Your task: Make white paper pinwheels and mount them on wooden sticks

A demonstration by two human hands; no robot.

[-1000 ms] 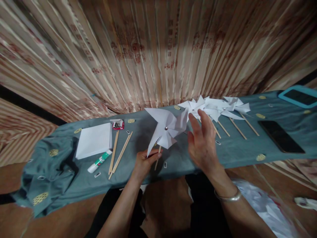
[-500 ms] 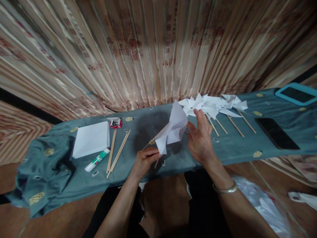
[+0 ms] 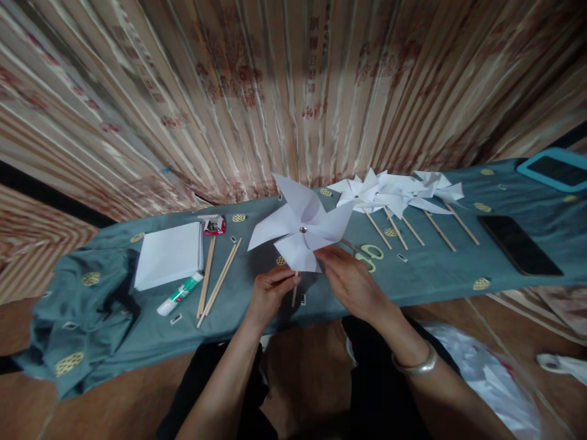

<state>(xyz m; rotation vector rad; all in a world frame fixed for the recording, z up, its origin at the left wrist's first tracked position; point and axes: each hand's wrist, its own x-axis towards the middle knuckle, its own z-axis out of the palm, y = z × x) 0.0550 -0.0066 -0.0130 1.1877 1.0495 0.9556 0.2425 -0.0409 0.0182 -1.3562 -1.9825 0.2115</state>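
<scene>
Paper pinwheel [image 3: 300, 225], white, held over the table [image 3: 435, 278]; face toward the person, blades toward the far edge, long axis along the stick [image 3: 295, 296], which points down to the near edge. Left hand [image 3: 269, 296] pinched on the stick; right hand [image 3: 351, 281] apart from it, fingers against a blade, grip indiscernible. Scissors [image 3: 364, 253] just beside the right hand.

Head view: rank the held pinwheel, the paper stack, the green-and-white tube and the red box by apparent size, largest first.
1. Held pinwheel, spread widest, though nearness to the camera may enlarge it.
2. Paper stack.
3. Green-and-white tube, slim but clearly longer than the box.
4. Red box.
</scene>
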